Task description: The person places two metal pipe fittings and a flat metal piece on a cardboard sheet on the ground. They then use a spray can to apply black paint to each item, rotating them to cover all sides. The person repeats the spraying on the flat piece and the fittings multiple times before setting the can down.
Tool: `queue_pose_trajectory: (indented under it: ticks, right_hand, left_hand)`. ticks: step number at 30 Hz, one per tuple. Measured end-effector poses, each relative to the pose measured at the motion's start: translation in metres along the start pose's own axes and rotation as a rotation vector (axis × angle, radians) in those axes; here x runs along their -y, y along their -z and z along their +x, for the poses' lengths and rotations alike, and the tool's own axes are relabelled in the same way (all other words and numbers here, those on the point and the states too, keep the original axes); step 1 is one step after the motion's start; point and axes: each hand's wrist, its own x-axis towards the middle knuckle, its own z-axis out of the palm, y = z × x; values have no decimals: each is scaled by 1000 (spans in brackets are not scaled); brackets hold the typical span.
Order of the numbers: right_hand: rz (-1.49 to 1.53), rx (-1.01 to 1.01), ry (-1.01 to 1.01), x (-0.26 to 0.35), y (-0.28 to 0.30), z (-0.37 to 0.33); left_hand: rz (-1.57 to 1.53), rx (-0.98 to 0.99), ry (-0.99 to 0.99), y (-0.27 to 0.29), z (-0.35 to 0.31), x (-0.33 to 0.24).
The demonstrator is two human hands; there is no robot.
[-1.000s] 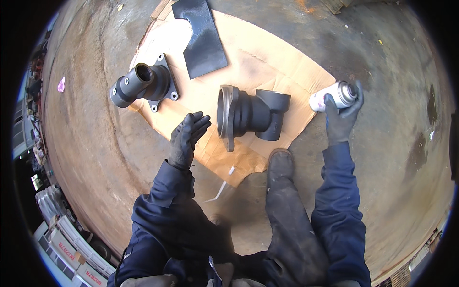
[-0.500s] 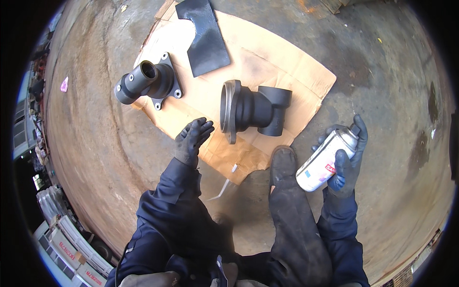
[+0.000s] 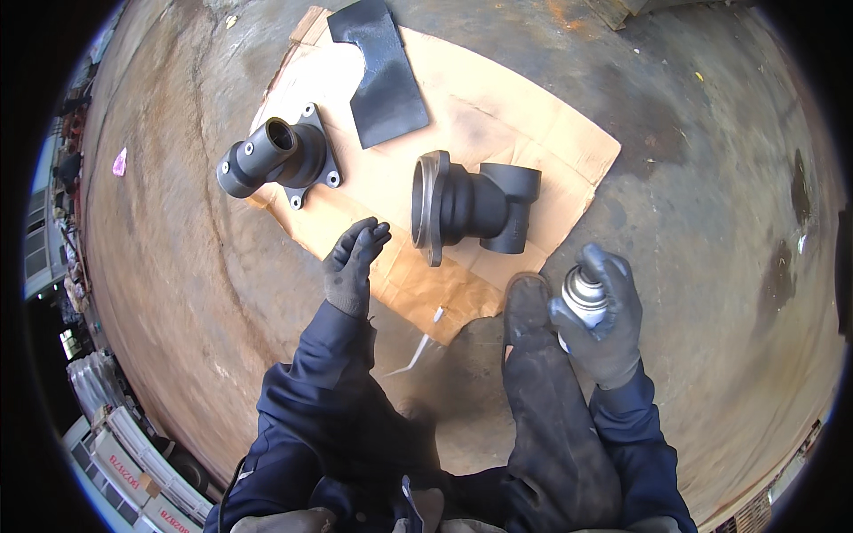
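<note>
Just right of the person's dark boot (image 3: 530, 311), the gloved right hand (image 3: 611, 324) is wrapped around a spray can (image 3: 586, 293), its fingers curled up to the silvery top; whether the nozzle is pressed cannot be told, and most of the can's side is hidden by the glove. Well to the left, the gloved left hand (image 3: 353, 266) is raised and loosely cupped, its fingers together and bent, with nothing visible in its grasp. To that hand's right and a little ahead, apart from it, a black pipe fitting (image 3: 475, 206) lies on its side, its round flange facing the left hand's side. Ahead and to the left of the same hand, a second black fitting (image 3: 277, 160) rests with its bolt-holed flange toward the right. Farther ahead of both hands lies a dark notched plate (image 3: 384, 84), on the cardboard (image 3: 524, 115) that also lies under the fittings. Right of the left wrist, nearer the person, a thin pale rod (image 3: 419, 349) lies across the cardboard's near corner and the floor (image 3: 720, 311).
</note>
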Motion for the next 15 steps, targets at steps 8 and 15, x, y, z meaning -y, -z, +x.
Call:
queue_pose_trajectory:
  ticks: [8,15]
  right_hand:
    - [-264,122,127,10,-22,10]
    - [-255,-25,28,11,-6,19]
  left_hand:
    - [44,-53,90,14,-3,7]
    - [91,-13,97,20,-2,14]
